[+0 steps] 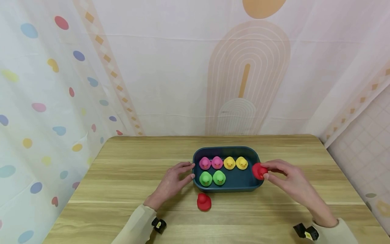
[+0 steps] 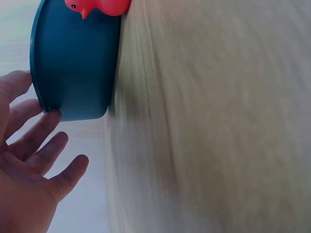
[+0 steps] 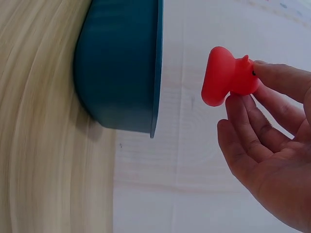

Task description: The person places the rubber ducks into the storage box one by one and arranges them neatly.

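Observation:
A dark teal tray (image 1: 240, 184) stands on the table with pink ducks (image 1: 205, 163), yellow ducks (image 1: 242, 163) and green ducks (image 1: 206, 179) inside, two of each colour. My right hand (image 1: 289, 179) pinches a red rubber duck (image 3: 221, 77) by its head, above the tray's right end; the right wrist view shows it apart from the wall. Fingertips of my left hand (image 1: 175, 181) touch the tray's left end, the fingers spread and nearly straight in the left wrist view. Another red duck (image 1: 203, 202) sits on the table in front of the tray's left part.
The wooden table (image 1: 137, 149) reaches back to a patterned curtain (image 1: 170, 74). A black wrist camera (image 1: 158, 225) is strapped at the left sleeve, and another black camera (image 1: 306, 232) at the right one.

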A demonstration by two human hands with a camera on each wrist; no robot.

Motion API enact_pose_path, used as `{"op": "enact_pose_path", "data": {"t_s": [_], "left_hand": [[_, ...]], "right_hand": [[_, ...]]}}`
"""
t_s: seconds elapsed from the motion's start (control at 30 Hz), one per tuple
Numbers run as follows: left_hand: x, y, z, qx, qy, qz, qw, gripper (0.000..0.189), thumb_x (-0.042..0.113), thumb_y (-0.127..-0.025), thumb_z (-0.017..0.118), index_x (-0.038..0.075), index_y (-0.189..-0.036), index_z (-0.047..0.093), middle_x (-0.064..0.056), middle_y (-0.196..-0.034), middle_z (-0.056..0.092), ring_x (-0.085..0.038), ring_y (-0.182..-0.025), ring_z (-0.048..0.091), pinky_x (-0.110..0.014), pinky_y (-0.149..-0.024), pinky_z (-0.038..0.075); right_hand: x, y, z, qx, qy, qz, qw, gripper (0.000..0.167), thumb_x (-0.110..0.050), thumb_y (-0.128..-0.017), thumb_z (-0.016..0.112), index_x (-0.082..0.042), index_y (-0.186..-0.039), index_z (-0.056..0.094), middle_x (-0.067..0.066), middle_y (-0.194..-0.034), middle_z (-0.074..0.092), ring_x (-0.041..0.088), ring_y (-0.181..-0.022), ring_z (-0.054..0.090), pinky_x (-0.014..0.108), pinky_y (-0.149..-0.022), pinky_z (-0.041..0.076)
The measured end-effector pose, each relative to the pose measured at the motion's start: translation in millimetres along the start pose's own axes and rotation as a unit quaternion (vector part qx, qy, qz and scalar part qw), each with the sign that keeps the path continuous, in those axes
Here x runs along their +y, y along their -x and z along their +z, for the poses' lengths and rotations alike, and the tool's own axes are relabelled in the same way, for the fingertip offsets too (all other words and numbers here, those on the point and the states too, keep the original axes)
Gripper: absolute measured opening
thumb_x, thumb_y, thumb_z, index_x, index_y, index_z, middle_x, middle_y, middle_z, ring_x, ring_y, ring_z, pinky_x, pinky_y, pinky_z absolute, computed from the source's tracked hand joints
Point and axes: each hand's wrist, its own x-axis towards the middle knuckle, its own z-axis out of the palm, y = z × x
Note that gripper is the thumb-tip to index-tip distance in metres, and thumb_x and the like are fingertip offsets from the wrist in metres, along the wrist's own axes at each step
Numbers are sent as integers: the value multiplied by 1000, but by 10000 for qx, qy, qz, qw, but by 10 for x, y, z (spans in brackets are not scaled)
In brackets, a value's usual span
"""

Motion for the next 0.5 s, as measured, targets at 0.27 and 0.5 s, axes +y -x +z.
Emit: {"op": "enact_pose_path", "data": {"t_s": [0.27, 0.5], "left_hand": [[2, -1, 5, -1, -25, -47, 10000, 42, 24, -100, 72, 6, -138, 67, -12, -143, 61, -36, -135, 54, -54, -112, 44], [4, 1, 3, 23, -29, -6, 10000, 42, 24, -100, 72, 6, -138, 67, -13, -143, 61, -36, -135, 54, -55, -113, 43]], "right_hand": [[-18, -68, 101, -163, -97, 9, 9998, 26, -18, -96, 77, -16, -121, 76, -2, -117, 71, 21, -107, 67, 37, -92, 59], [-32, -141, 190, -270, -134, -87, 9995, 25, -16, -95, 77, -14, -120, 77, 1, -119, 71, 22, -106, 66, 41, -91, 60]]}}
